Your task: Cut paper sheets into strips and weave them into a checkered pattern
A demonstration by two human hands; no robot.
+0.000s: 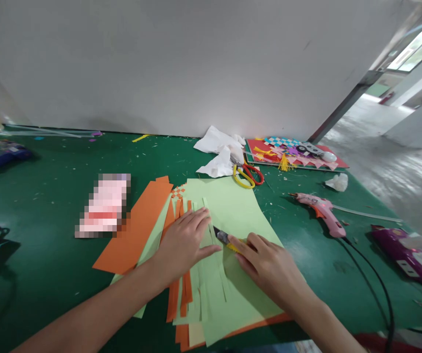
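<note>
Right hand [260, 260] pinched the yellow cutter [230, 241], blade at the green paper [240, 211]; handle mostly hidden in the grip. Left hand [187, 235] lay flat on the green strips [202, 294], fingers close together, thumb out. Paper stack sat at the tabletop's [60, 206] near edge, mid-span, orange strips [173, 299] alongside. Pixelated pink item left of it, unreadable. Purple device [409, 255] cut off at the right frame edge.

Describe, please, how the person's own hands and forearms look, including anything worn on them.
The left hand and the right hand are both bare, without gloves. Neither wrist shows a watch or bracelet, and no sleeve shows on either forearm. No rings are visible, though some fingers are partly hidden.
</note>
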